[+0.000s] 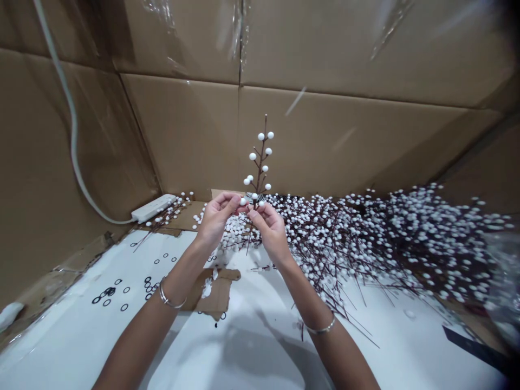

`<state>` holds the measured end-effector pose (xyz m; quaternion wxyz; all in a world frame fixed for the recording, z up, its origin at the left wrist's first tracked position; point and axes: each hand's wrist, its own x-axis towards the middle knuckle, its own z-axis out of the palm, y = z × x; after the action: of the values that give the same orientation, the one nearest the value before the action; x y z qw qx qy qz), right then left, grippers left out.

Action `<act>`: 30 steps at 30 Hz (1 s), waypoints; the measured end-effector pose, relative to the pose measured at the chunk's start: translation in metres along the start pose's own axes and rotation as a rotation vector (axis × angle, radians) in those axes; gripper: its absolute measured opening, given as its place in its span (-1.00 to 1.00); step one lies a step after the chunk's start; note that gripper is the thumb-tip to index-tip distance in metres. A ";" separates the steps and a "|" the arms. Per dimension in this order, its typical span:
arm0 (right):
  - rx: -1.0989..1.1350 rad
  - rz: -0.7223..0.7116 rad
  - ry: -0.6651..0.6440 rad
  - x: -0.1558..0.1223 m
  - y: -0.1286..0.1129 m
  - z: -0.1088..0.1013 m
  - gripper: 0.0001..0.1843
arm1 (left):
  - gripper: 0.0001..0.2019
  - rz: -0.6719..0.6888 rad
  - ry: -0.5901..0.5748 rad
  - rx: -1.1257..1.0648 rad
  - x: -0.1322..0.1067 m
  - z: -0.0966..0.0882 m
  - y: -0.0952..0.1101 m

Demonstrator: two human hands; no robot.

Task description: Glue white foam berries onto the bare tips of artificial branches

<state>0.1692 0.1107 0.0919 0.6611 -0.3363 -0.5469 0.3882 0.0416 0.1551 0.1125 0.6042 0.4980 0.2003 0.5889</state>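
Pinched between your left hand's (217, 216) thumb and fingers is what looks like a white berry (242, 201); your right hand (271, 230) seems closed on the lower stem of a brown artificial berry spray (260, 170), though its exact contact is hard to tell. You have the spray upright between your hands, above the white tabletop (60, 346). Press sideways too hard and a thin side twig could bend or snap. Pinch that smooth, round berry too lightly and it could slip, perhaps landing near the small black rings (109, 291). Drift right and the twigs could snag in the pile of berry sprays (353, 238).
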 end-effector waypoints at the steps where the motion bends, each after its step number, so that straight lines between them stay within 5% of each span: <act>1: -0.005 -0.005 0.000 0.000 0.001 0.000 -0.78 | -0.71 0.002 0.004 0.005 -0.001 0.000 -0.001; 30: -0.053 -0.040 0.044 -0.001 -0.001 0.000 -0.71 | -0.77 0.138 0.008 0.233 -0.005 0.002 -0.004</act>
<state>0.1696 0.1091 0.0919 0.6714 -0.3511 -0.5492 0.3526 0.0440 0.1502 0.1085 0.4997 0.5751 0.2351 0.6036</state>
